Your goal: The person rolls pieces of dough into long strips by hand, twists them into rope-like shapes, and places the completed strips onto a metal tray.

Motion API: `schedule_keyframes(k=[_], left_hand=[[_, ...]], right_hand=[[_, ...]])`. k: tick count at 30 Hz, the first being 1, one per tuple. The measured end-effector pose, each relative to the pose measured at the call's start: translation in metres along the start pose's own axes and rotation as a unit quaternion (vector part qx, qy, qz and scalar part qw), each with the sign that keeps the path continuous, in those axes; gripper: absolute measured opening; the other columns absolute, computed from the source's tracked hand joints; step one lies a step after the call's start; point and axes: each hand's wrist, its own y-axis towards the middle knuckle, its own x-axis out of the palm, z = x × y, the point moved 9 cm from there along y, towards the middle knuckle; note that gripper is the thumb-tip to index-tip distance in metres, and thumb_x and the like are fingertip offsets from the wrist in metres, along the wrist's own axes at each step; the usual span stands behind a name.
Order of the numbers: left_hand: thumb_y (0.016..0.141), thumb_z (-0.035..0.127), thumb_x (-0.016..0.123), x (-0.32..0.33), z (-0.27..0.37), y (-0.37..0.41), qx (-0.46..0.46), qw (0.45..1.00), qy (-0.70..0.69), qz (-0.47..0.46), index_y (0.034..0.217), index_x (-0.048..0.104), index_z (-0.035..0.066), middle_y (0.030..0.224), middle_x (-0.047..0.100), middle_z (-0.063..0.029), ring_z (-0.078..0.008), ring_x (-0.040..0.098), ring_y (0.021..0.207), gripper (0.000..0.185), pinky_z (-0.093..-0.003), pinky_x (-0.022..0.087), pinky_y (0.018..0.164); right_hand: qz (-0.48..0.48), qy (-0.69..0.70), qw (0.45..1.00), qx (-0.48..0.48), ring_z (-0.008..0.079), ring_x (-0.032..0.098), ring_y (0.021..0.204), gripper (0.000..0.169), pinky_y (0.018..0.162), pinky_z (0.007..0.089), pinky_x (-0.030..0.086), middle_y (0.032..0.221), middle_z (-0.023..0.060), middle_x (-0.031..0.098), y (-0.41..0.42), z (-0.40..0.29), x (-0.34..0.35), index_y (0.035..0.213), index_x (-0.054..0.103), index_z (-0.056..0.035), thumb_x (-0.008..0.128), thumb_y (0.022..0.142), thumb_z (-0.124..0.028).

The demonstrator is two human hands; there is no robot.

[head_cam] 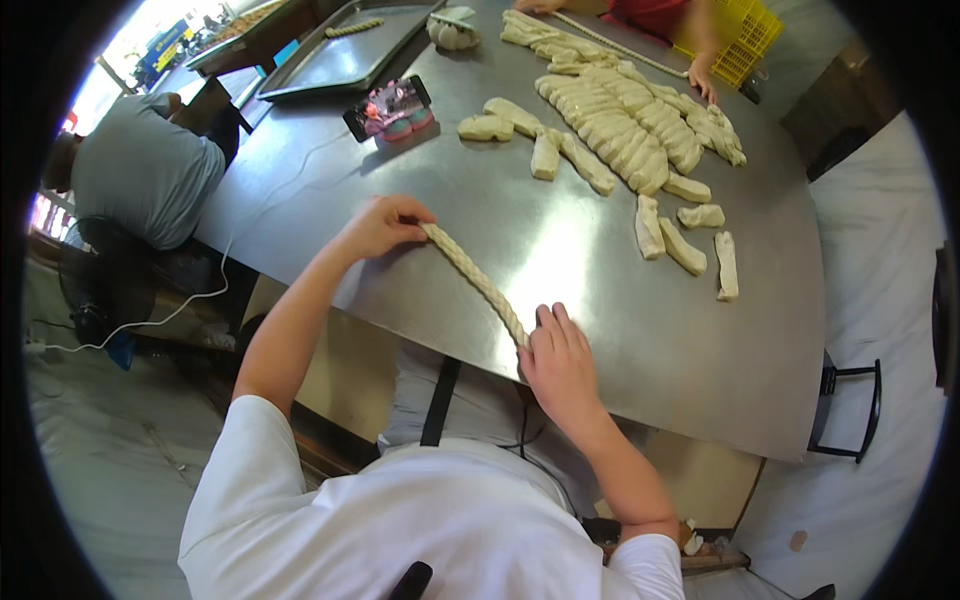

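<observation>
A twisted rope of pale dough (478, 279) stretches at a slant over the near part of the steel table (420, 300). Its far left end is pinched between the thumb and fingers of my left hand (386, 227). At the other end, my right hand (559, 356) has its thumb side against the dough, with the fingers stretched out over the tabletop. Whether that hand grips the end or only touches it is hidden by the hand itself. Beyond lie rows of cut dough strips (607, 127), with several loose dough pieces (649, 229) around them.
A phone (388, 107) leans on a pink and teal stand, its white cable (225, 281) running off left. A metal tray (330, 64) holds one dough twist (354, 28). Across the table, another person's hand (703, 79) is near a long dough rope (615, 45) and yellow crate (746, 45). Someone sits left (146, 165).
</observation>
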Motion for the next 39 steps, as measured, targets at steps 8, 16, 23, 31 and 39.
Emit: schedule_keyframes(k=[8,16,23,31,39], left_hand=[[0.094,0.030,0.083,0.073,0.078,-0.051,0.062,0.970,0.229,0.059,0.111,0.086,0.014,0.097,0.080,-0.0124,-0.0304,0.077,0.085,0.023,-0.0422,0.060,0.076],[0.092,0.057,0.079,0.144,0.102,-0.081,0.052,0.867,0.488,0.090,0.158,0.054,-0.001,0.165,0.051,-0.0236,-0.0381,0.047,0.155,0.091,-0.0543,0.034,0.129],[0.089,0.069,0.076,0.143,0.123,0.024,0.300,0.853,0.425,-0.047,0.137,0.064,0.004,0.128,0.066,-0.0167,-0.0372,0.063,0.122,0.082,-0.0518,0.050,0.107],[0.100,0.036,0.076,0.156,0.100,-0.112,0.286,0.864,0.413,0.014,0.129,0.071,0.003,0.123,0.069,-0.0158,-0.0347,0.069,0.114,0.044,-0.0432,0.058,0.096],[0.095,0.075,0.065,0.184,0.103,-0.020,0.211,0.879,0.428,0.007,0.163,0.044,-0.003,0.172,0.041,-0.0276,-0.0426,0.036,0.162,0.105,-0.0634,0.023,0.133]], right_hand=[[0.108,-0.179,0.962,0.177,0.0545,0.065,0.131,0.041,0.118,0.0580,0.049,0.139,0.0377,0.067,-0.040,0.104,-0.057,0.141,0.061,0.0138,0.054,0.112,-0.014],[-0.012,-0.042,0.996,0.078,0.0485,0.039,0.159,0.066,0.129,0.0660,0.030,0.162,0.0297,0.050,-0.022,0.025,-0.038,0.148,0.058,0.0046,0.080,0.097,-0.033],[-0.008,-0.042,0.999,0.034,0.0413,0.045,0.155,0.066,0.124,0.0636,0.035,0.164,0.0217,0.052,0.056,0.077,-0.001,0.151,0.056,-0.0022,0.077,0.098,-0.036],[-0.031,-0.075,0.996,0.031,0.0457,0.048,0.151,0.066,0.124,0.0608,0.037,0.161,0.0228,0.054,-0.043,0.032,-0.033,0.156,0.056,-0.0029,0.078,0.098,-0.026],[0.021,-0.075,0.996,-0.040,0.0311,0.063,0.109,0.041,0.098,0.0474,0.052,0.110,0.0102,0.062,0.046,0.008,-0.024,0.135,0.067,-0.0041,0.072,0.097,-0.016]])
